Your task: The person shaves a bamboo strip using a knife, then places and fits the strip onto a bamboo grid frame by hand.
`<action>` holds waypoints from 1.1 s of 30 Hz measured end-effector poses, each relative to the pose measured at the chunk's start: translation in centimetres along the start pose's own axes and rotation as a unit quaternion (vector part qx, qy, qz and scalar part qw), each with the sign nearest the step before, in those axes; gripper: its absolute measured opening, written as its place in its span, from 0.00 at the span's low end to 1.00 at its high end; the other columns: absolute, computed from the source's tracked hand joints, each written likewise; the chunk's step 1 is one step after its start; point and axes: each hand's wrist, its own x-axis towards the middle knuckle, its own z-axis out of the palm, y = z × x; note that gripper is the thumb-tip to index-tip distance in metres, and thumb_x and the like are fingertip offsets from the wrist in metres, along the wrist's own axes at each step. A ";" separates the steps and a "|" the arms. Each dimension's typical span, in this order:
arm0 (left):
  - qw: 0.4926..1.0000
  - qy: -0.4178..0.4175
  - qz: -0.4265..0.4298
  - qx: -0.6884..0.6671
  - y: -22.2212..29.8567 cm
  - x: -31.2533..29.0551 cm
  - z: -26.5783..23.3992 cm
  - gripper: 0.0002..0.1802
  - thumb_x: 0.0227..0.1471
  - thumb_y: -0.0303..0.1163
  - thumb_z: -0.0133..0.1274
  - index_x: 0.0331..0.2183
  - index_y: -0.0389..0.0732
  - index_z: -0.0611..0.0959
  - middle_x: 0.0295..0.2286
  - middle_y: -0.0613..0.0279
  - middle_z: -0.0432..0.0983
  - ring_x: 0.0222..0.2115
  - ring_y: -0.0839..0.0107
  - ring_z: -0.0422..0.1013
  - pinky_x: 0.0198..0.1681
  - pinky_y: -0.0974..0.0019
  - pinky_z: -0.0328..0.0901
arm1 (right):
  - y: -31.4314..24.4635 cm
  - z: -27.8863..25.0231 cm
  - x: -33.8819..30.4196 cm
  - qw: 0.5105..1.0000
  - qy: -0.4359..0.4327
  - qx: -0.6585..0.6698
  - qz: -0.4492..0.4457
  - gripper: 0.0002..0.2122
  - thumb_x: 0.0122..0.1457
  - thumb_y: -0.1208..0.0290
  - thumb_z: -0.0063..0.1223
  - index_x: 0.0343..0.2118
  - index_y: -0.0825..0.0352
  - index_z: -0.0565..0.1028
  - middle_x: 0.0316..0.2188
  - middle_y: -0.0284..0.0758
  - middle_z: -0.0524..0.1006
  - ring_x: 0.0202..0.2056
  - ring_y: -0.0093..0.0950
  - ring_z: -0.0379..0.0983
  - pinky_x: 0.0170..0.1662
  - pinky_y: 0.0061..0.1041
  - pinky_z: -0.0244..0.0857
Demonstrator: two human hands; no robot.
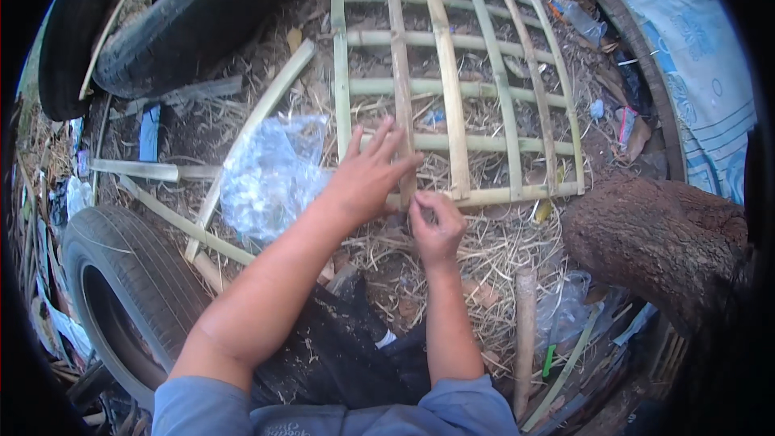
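A lattice of split bamboo strips (449,89) lies on the ground ahead of me, its long slats crossing several bars. My left hand (367,168) rests with spread fingers over the second slat from the left (399,52), near its lower end. Close beside it, my right hand (438,224) is closed in a pinch at that slat's near end, by the nearest crossbar (521,192). Whatever sits between the right fingertips is too small or hidden to make out. The crossing under my hands is partly covered.
Left of the lattice lie a clear plastic bag (270,182) and a loose bamboo strip (274,97). Tyres (133,282) stand at the left. A thick log (646,234) and an upright stick (525,331) are at the right; a green-handled tool (549,361) lies nearby.
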 end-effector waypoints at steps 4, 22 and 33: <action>1.000 -0.015 -0.012 -0.009 0.4 -0.4 0.6 0.45 0.34 0.40 0.68 0.56 0.56 0.67 0.61 0.49 0.50 0.65 0.51 0.41 0.64 0.40 0.40 | -0.1 0.0 -0.4 0.999 -0.003 -0.021 -0.037 0.07 0.43 0.84 0.62 0.27 0.69 0.77 0.27 0.40 0.79 0.29 0.36 0.77 0.34 0.30 0.72; 1.000 0.007 0.024 0.014 -0.8 0.4 1.3 0.45 0.29 0.45 0.70 0.54 0.55 0.71 0.61 0.57 0.52 0.65 0.54 0.39 0.64 0.39 0.38 | 0.6 -0.2 -0.3 0.996 -0.029 -0.033 -0.075 0.06 0.47 0.85 0.60 0.28 0.70 0.76 0.29 0.42 0.79 0.31 0.38 0.78 0.35 0.30 0.72; 0.991 0.038 0.090 -0.095 -0.6 0.8 2.2 0.26 0.30 0.38 0.68 0.37 0.47 0.80 0.57 0.55 0.61 0.65 0.52 0.41 0.66 0.42 0.37 | 0.5 -0.2 -0.5 0.995 -0.034 -0.034 -0.091 0.08 0.45 0.86 0.59 0.28 0.70 0.75 0.29 0.42 0.79 0.30 0.38 0.77 0.34 0.31 0.71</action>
